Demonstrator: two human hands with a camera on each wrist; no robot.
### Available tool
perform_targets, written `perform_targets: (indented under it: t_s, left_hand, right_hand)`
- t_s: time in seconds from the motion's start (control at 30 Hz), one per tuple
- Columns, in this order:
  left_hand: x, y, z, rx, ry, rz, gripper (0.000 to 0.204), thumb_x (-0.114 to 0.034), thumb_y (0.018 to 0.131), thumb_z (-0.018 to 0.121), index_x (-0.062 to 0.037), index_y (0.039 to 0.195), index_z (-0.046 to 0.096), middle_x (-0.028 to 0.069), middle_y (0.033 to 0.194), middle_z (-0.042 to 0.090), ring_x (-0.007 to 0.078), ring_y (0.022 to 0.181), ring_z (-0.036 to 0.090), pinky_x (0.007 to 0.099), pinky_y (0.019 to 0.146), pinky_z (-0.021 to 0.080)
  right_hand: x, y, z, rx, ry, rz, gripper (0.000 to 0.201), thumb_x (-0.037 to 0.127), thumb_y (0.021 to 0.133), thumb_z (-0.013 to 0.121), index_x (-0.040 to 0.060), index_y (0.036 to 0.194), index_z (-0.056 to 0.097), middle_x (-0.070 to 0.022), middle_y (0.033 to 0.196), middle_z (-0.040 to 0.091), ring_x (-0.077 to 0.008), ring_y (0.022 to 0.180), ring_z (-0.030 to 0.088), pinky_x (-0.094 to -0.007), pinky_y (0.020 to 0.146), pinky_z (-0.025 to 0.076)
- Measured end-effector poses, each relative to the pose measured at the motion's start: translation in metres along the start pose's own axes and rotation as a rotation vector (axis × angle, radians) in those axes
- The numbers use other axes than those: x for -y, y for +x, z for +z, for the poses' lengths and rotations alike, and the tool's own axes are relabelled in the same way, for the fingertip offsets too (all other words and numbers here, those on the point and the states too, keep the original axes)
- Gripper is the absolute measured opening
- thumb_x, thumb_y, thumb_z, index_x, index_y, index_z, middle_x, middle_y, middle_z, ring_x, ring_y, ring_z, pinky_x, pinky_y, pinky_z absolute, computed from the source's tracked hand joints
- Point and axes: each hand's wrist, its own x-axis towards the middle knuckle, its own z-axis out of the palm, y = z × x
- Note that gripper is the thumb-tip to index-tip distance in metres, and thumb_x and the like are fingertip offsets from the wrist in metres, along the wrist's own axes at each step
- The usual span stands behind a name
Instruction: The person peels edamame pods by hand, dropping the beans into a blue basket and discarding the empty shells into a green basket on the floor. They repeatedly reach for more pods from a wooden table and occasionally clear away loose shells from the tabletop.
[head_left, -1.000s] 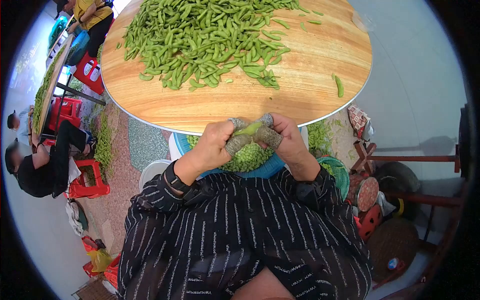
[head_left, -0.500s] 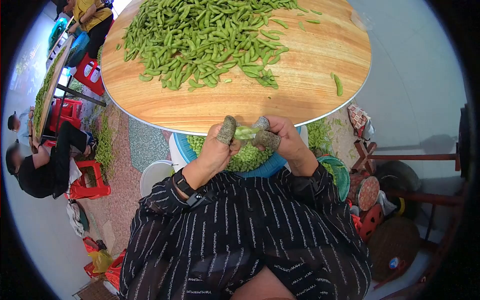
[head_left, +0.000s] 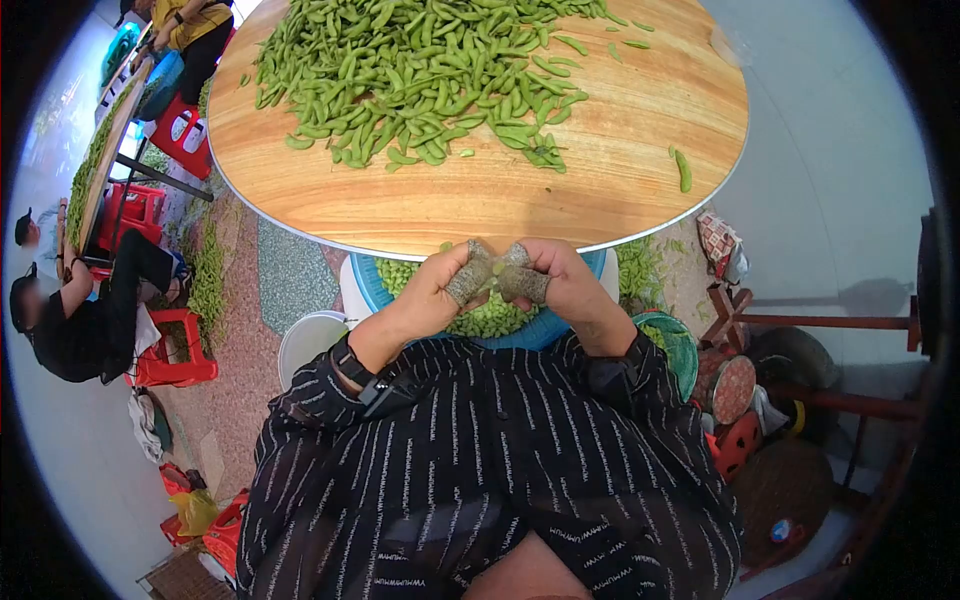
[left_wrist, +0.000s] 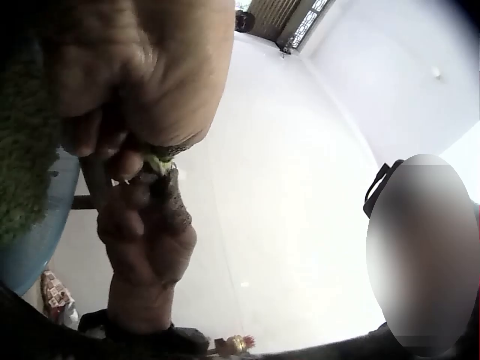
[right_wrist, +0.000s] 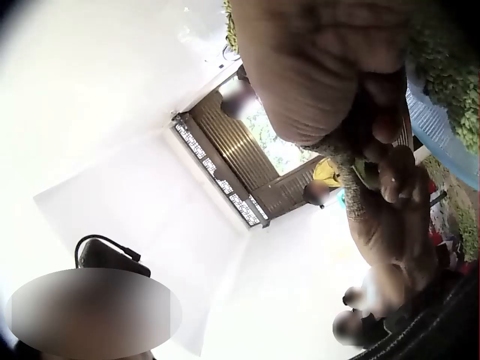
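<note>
Close together over a blue basin (head_left: 375, 290) of shelled green beans (head_left: 492, 320), my left hand (head_left: 432, 290) and right hand (head_left: 572, 288) pinch one green soybean pod (head_left: 497, 268) between thumbs and forefingers. Rough grey-brown covers wrap those digits and hide most of the pod. In the left wrist view a bit of the pod (left_wrist: 159, 162) shows where the fingertips meet; the right wrist view shows its green side (right_wrist: 367, 174). Beyond the hands, a large heap of unshelled pods (head_left: 410, 80) lies on the round wooden table (head_left: 620, 190).
The table's near edge runs just past my fingertips. A white bucket (head_left: 308, 345) stands to the left of the basin, a green basket (head_left: 680, 350) to the right. One loose pod (head_left: 682, 171) lies at the table's right side. People sit by another table (head_left: 105, 170) at far left.
Half a second ago the hands were slightly apart with the pod showing between them, left thumb raised; now they have drawn together and the left thumb has come down over the pod.
</note>
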Motion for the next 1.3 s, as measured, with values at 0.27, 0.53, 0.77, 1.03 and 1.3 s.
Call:
perform_targets:
  t_s: [0.27,0.53,0.77,1.03,1.3]
  left_hand:
    - [0.016,-0.017,-0.010,0.105,0.441,0.024,0.034,-0.004,0.076,0.051,-0.0036,0.109,0.043,0.0106,0.079,0.053,0.0214,0.075,0.052,0.0298,0.069,0.042]
    - [-0.043,0.003,-0.020,-0.047,0.783,0.417,0.016,-0.011,0.076,0.055,-0.0015,0.089,0.056,0.0156,0.080,0.057,0.0335,0.076,0.054,0.0369,0.066,0.044]
    - [-0.044,0.095,-0.054,-0.384,1.400,0.362,0.018,-0.018,0.073,0.057,-0.0011,0.076,0.054,0.0166,0.072,0.056,0.0338,0.067,0.054,0.0409,0.057,0.043]
    - [-0.036,0.053,-0.031,-0.129,1.278,0.340,0.011,-0.012,0.072,0.054,-0.0014,0.072,0.051,0.0166,0.068,0.053,0.0357,0.064,0.052,0.0415,0.055,0.041]
    - [-0.055,0.011,-0.012,0.265,0.961,0.283,0.038,0.006,0.061,0.052,-0.0015,0.099,0.050,0.0191,0.091,0.054,0.0373,0.085,0.050,0.0400,0.068,0.042]
  right_hand:
    - [-0.014,-0.016,-0.009,-0.130,-0.247,-0.026,0.013,0.014,0.077,0.058,0.0019,0.081,0.055,0.0022,0.063,0.051,-0.0047,0.056,0.043,-0.0204,0.049,0.036]
    - [-0.011,-0.136,-0.113,-0.488,-1.284,0.287,0.017,0.011,0.069,0.058,-0.0045,0.070,0.053,-0.0176,0.057,0.050,-0.0293,0.053,0.049,-0.0352,0.051,0.038]
    - [-0.080,-0.196,-0.157,-0.695,-1.263,0.568,0.019,0.007,0.060,0.056,-0.0058,0.073,0.051,-0.0247,0.066,0.050,-0.0408,0.068,0.050,-0.0420,0.060,0.039]
    - [-0.105,-0.191,-0.156,-0.633,-1.228,0.447,0.020,0.010,0.062,0.057,-0.0047,0.071,0.047,-0.0244,0.060,0.044,-0.0397,0.058,0.045,-0.0405,0.052,0.036]
    - [-0.107,-0.183,-0.153,-0.593,-1.253,0.544,0.021,0.011,0.061,0.057,-0.0044,0.074,0.052,-0.0256,0.068,0.049,-0.0409,0.068,0.050,-0.0423,0.059,0.039]
